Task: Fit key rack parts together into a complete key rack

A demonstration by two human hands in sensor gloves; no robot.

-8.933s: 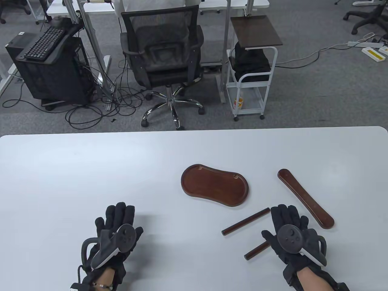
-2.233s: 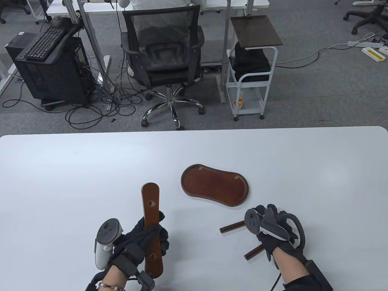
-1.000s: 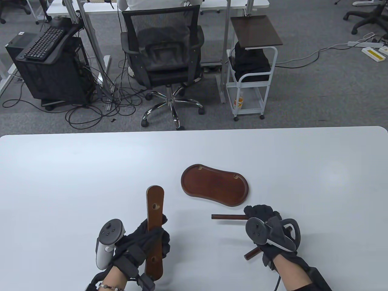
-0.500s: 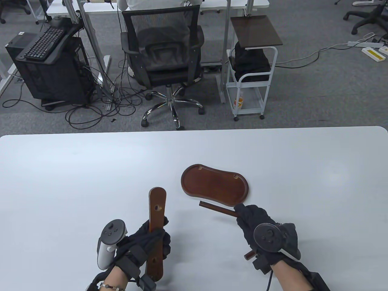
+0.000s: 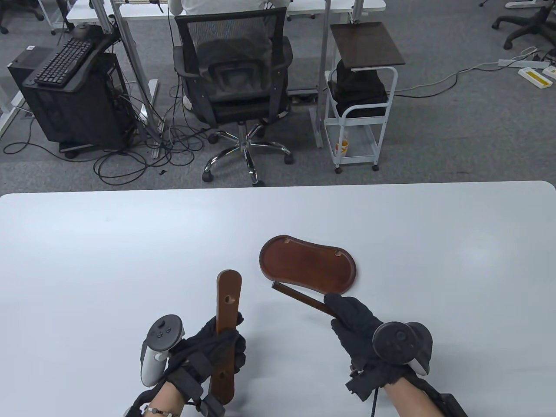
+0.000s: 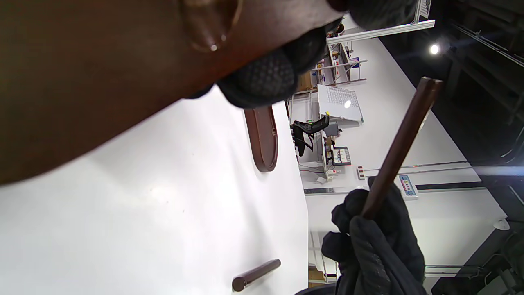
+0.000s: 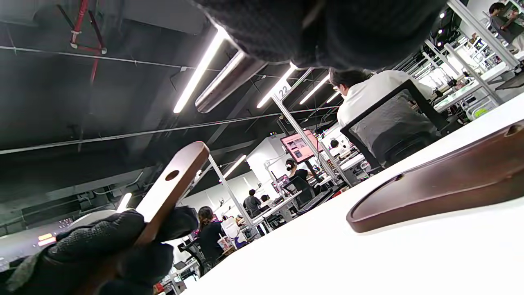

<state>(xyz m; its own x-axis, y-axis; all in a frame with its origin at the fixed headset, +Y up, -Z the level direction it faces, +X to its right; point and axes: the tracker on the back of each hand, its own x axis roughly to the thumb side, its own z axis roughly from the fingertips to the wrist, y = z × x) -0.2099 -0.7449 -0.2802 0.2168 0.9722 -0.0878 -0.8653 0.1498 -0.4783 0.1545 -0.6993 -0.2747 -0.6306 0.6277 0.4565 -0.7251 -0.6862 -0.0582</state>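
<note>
My left hand [image 5: 217, 343] grips a long flat wooden bar [image 5: 227, 299] with two holes, held above the table and pointing away from me; it also shows in the right wrist view [image 7: 172, 180]. My right hand [image 5: 352, 319] holds a dark wooden dowel [image 5: 299, 296] lifted off the table, its free end pointing up-left toward the bar. In the left wrist view the dowel [image 6: 399, 147] rises from the right glove [image 6: 376, 246]. The kidney-shaped wooden base tray [image 5: 307, 265] lies on the table beyond both hands. A second dowel [image 6: 256, 274] lies on the table, hidden under my right hand in the table view.
The white table [image 5: 108, 243] has its far edge toward an office chair [image 5: 232, 78] and a small white cart [image 5: 360, 100] on the floor behind.
My right hand picked up one dowel and swung its free end left and toward the bar. My left hand shifted the bar slightly right. The second dowel stayed on the table.
</note>
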